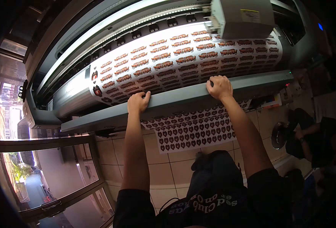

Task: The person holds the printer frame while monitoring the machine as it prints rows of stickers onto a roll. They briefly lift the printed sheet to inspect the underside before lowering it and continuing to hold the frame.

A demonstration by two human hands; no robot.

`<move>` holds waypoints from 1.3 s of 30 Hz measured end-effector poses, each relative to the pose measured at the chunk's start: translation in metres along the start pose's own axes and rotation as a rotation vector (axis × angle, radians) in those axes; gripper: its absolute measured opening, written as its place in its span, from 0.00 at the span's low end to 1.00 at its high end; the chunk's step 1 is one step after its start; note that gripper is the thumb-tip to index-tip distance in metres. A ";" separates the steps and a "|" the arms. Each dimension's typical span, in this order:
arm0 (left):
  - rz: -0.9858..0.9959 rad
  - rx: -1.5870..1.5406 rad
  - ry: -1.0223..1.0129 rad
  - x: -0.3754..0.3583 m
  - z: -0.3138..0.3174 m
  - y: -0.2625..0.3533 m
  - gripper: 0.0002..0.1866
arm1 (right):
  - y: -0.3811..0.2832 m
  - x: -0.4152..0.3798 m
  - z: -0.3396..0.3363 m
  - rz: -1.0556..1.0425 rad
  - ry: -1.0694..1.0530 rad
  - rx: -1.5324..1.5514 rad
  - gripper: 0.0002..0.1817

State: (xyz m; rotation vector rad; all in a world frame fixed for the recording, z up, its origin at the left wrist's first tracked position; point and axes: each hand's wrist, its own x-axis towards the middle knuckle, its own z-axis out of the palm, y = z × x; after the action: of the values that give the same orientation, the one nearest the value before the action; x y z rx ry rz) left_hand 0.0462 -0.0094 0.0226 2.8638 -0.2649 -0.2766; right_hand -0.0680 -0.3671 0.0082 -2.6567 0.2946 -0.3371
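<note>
Left hand (138, 102), frame centre-left: fingers bent over grey bar (175, 95), thumb out to one side. Right hand (220, 87), right of centre: fingers curled close together on same bar. Fingertips mostly hidden; can't tell if either hand is clamped or just resting. Printed sheet (185, 59) spans upper middle, beyond bar; print carriage (242, 19) over its upper right part. Second printed sheet (196, 133) hangs below bar, between forearms.

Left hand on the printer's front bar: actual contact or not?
Touching. Head view shows the left hand resting on the bar, fingers bent at its upper edge.
</note>
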 end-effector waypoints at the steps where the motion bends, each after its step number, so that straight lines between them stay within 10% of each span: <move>1: 0.001 0.000 0.001 0.000 0.000 0.000 0.31 | 0.000 0.000 0.000 0.006 -0.002 -0.003 0.15; 34: -0.033 -0.051 -0.124 -0.008 -0.016 0.002 0.33 | -0.001 -0.003 0.004 -0.153 0.093 -0.078 0.12; 39: 0.051 -0.166 0.095 -0.009 0.003 -0.007 0.25 | -0.008 -0.004 0.000 -0.112 0.121 -0.082 0.14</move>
State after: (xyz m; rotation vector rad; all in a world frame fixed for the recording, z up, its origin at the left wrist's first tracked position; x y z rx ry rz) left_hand 0.0378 -0.0019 0.0197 2.6927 -0.2817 -0.1456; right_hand -0.0704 -0.3593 0.0106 -2.7447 0.2010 -0.5336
